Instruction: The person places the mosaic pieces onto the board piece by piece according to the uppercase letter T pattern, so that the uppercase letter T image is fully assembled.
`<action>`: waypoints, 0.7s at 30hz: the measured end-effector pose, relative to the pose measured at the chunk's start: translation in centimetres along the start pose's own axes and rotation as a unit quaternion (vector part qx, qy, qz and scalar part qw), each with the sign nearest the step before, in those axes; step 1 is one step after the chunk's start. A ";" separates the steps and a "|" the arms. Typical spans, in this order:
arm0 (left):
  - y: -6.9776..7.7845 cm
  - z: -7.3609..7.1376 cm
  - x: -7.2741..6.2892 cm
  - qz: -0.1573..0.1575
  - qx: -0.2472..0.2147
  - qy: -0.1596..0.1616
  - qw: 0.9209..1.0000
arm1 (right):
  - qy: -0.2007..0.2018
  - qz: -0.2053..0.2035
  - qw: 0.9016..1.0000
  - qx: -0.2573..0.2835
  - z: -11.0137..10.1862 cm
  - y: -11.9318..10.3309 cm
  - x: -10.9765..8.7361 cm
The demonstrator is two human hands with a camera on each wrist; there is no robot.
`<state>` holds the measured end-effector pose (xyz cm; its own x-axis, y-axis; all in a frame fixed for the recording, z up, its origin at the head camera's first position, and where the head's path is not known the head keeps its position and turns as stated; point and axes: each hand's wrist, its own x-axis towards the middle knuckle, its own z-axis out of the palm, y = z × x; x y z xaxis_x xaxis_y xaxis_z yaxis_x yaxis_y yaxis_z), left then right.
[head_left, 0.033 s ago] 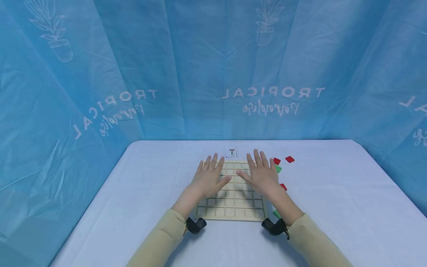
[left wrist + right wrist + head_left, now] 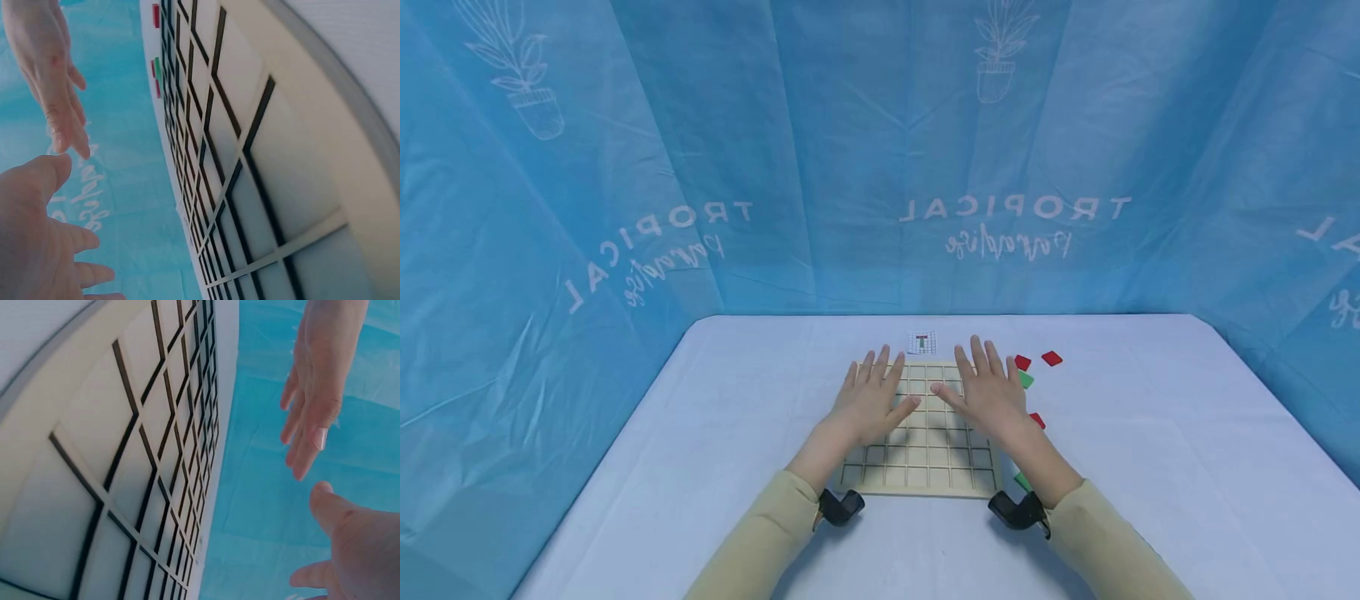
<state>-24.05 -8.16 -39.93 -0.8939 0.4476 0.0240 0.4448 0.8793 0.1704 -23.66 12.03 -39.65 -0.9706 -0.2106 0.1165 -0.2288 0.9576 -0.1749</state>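
Observation:
A pale wooden grid board point(image 2: 917, 456) lies flat on the white table, its square cells bare where they show. Over its left side hovers my left hand point(image 2: 868, 406), fingers spread and holding nothing. My right hand point(image 2: 992, 400) is held the same way over the right side, palm down. In both wrist views the hands are raised off the board, thumbs pointing toward each other. Near the right hand lie red tiles point(image 2: 1052, 358) and green tiles point(image 2: 1026, 380), partly hidden by that hand and forearm. Part of the board is covered by the hands.
A small printed card point(image 2: 921, 342) with a red and green pattern on a grid lies just beyond the board. Blue curtains point(image 2: 850, 167) hang behind and beside the white table point(image 2: 1150, 433). Each wrist bears a black camera mount point(image 2: 841, 507).

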 end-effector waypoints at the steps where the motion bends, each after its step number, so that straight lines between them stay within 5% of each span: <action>1: 0.0 0.0 0.0 -0.001 0.002 0.000 1.000 | 0.000 -0.001 1.000 -0.002 0.1 0.0 0.0; 8: -0.3 0.0 0.1 0.000 -0.005 -0.009 1.000 | -0.003 -0.007 1.000 0.006 0.5 0.0 0.0; 13: -1.3 -0.7 -0.4 -0.001 -0.060 -0.004 0.998 | 0.029 -0.018 0.998 0.060 0.0 0.5 0.1; 21: -4.9 -0.2 -1.5 -0.005 -0.170 0.012 0.985 | 0.099 -0.015 0.965 0.241 -1.9 4.0 0.9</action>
<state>-24.91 -13.16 -40.59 -0.9010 0.4317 0.0438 0.3958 0.7762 0.4908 -25.32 16.05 -38.40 -0.9407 -0.1487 0.3050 -0.3106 0.7389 -0.5979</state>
